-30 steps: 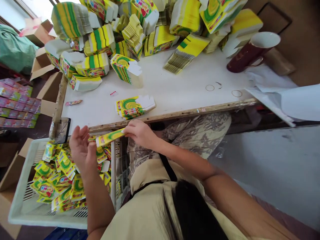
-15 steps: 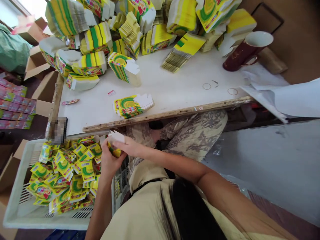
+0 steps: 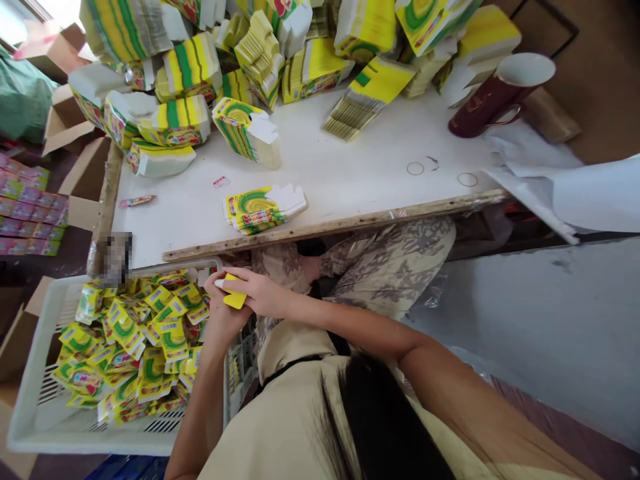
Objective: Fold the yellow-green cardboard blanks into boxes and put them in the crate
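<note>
Both hands meet at the basket's right edge, around one small yellow carton [image 3: 235,291]. My left hand [image 3: 220,310] is closed on it from the left and below. My right hand [image 3: 260,293] grips it from the right, fingers reaching over its top. A yellow flap and a bit of white show between the fingers; the rest of the carton is hidden. To the left, a pale plastic basket [image 3: 37,407] holds a pile of yellow-green cartons [image 3: 123,327]. A small stack of flat cartons [image 3: 257,208] lies near the table's front edge.
Bundles of flat cartons [image 3: 175,123] crowd the back of the white table [image 3: 340,180]. A dark red mug [image 3: 493,100] stands at the right, near white sheets [image 3: 595,193]. Open cardboard boxes [image 3: 87,180] and stacked pink boxes [image 3: 30,207] are at the left.
The carton between my hands has turned: its white flaps showed on top before, and now a yellow flap faces up. My right hand's fingers have shifted over it. The view has moved slightly.
</note>
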Available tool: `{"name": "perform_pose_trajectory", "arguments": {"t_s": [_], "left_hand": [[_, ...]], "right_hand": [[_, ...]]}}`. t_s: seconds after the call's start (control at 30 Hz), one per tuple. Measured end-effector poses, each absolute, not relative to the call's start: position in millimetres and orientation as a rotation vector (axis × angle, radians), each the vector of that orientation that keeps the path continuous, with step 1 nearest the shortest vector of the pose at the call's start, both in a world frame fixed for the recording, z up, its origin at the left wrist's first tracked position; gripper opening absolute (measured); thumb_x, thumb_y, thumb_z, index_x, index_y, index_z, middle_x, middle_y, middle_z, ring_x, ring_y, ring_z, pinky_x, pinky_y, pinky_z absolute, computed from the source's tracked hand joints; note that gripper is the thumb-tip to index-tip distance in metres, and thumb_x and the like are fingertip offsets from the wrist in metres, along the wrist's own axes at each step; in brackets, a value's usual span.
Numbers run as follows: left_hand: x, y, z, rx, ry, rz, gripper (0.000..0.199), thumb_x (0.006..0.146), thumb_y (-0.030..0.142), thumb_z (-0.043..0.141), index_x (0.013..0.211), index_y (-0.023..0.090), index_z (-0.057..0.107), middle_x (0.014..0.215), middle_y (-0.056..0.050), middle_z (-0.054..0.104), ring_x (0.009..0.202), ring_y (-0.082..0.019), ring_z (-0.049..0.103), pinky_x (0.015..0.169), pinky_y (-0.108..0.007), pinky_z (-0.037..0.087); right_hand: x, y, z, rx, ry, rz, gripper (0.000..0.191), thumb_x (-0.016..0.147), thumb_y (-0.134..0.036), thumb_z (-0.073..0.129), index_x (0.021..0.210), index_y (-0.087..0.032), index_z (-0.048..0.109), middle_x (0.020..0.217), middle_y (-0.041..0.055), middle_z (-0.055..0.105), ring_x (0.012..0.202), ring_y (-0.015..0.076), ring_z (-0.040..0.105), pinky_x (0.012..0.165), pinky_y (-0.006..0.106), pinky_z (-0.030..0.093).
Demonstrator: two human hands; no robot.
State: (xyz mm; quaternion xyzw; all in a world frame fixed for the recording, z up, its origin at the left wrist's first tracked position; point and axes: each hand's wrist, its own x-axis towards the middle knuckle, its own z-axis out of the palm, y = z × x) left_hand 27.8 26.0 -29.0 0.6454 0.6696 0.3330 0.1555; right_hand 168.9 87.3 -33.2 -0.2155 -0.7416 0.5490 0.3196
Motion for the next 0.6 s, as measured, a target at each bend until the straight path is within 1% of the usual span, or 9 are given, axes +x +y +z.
{"name": "perform_pose_trajectory", "arguments": {"t_s": [0.03,0.1,0.2,0.27,0.3,0.37,0.47,0.53,0.6], "left_hand": [[27,25,-30,1.854,1.946,0.933,0.073,0.064,0.025,0.072,0.127,0.017,0.035,0.122,-0.015,0.044,0.104,-0.025,0.058,0.087,-0.041,0.052],[25,23,-30,1.868,2.033,0.854,0.073,0.066,0.028,0.073,0.128,0.015,0.036,0.121,-0.016,0.047,0.106,-0.028,0.057,0.090,-0.045,0.050],[19,18,-25,1.885,2.142,0.743,0.060,0.069,0.032,0.071,0.121,0.014,0.048,0.112,-0.014,0.056,0.106,-0.031,0.058,0.092,-0.049,0.049],[16,17,-21,1.887,2.141,0.691,0.055,0.070,0.035,0.071,0.118,0.016,0.054,0.108,-0.012,0.062,0.104,-0.031,0.060,0.092,-0.048,0.050],[14,16,-19,1.884,2.125,0.671,0.054,0.070,0.036,0.072,0.117,0.017,0.055,0.107,-0.012,0.063,0.103,-0.031,0.062,0.091,-0.046,0.050],[11,16,-16,1.858,2.100,0.647,0.053,0.070,0.039,0.072,0.116,0.017,0.058,0.107,-0.011,0.066,0.101,-0.029,0.064,0.090,-0.044,0.051],[6,17,-12,1.800,2.050,0.630,0.054,0.068,0.042,0.075,0.114,0.017,0.062,0.105,-0.010,0.069,0.094,-0.026,0.067,0.085,-0.039,0.054],[5,18,-10,1.796,1.986,0.603,0.054,0.065,0.044,0.077,0.112,0.019,0.064,0.101,-0.008,0.071,0.089,-0.025,0.068,0.082,-0.037,0.055],[7,21,-10,1.822,1.921,0.592,0.053,0.065,0.044,0.078,0.110,0.020,0.066,0.099,-0.007,0.071,0.087,-0.024,0.068,0.081,-0.036,0.055]], "right_hand": [[170,89,-34,-0.606,-1.974,1.402,0.048,0.088,-0.002,0.045,0.130,-0.017,0.061,0.152,0.0119,0.045,0.139,0.0189,0.045,0.116,0.033,0.035],[173,92,-36,-0.697,-1.984,1.332,0.050,0.086,0.001,0.043,0.130,-0.014,0.061,0.149,0.0155,0.047,0.138,0.0203,0.047,0.115,0.035,0.036],[177,95,-36,-0.717,-2.118,1.244,0.049,0.090,-0.009,0.053,0.138,-0.012,0.051,0.157,0.0233,0.030,0.134,0.0272,0.051,0.108,0.040,0.045],[179,93,-33,-0.697,-2.306,1.182,0.053,0.090,-0.015,0.059,0.142,-0.012,0.046,0.160,0.0271,0.021,0.123,0.0294,0.060,0.098,0.040,0.052],[180,93,-32,-0.703,-2.387,1.148,0.053,0.091,-0.016,0.059,0.142,-0.012,0.046,0.159,0.0282,0.021,0.118,0.0294,0.063,0.093,0.040,0.054],[182,94,-29,-0.724,-2.473,1.104,0.044,0.093,-0.017,0.055,0.137,-0.013,0.052,0.155,0.0269,0.030,0.111,0.0281,0.066,0.090,0.040,0.054],[189,104,-25,-0.664,-2.457,1.145,0.027,0.095,-0.021,0.054,0.118,-0.015,0.068,0.141,0.0189,0.050,0.110,0.0237,0.066,0.093,0.037,0.052],[196,114,-22,-0.553,-2.442,1.207,0.021,0.093,-0.023,0.060,0.107,-0.016,0.073,0.130,0.0153,0.059,0.112,0.0218,0.064,0.097,0.035,0.049],[201,120,-19,-0.490,-2.439,1.257,0.019,0.087,-0.026,0.068,0.102,-0.016,0.075,0.123,0.0150,0.062,0.115,0.0234,0.062,0.100,0.037,0.047]]}}
